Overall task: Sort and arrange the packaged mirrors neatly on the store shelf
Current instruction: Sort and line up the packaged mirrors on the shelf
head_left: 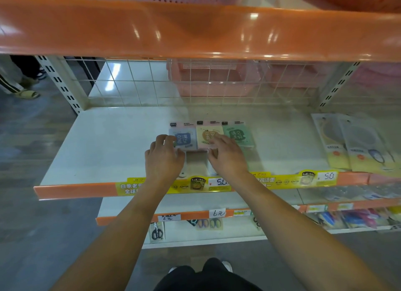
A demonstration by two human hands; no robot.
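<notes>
On the white metal store shelf (pixel 104 143), three flat packaged mirrors lie in a row side by side: a blue-fronted packet (pixel 184 138), a cream-and-orange packet (pixel 207 134) to its right, and a green packet (pixel 238 135) at the far right. The left hand (pixel 163 158) rests its fingertips on the blue packet's left edge, fingers relaxed. The right hand (pixel 227 156) lies with straight fingers over the cream packet, gripping nothing.

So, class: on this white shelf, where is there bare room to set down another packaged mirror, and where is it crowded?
Bare: the shelf's left part, between the slotted upright and the blue pack, and the strip behind the row up to the wire grid. Crowded: the middle, under both hands, and the far right with the large packs.
</notes>
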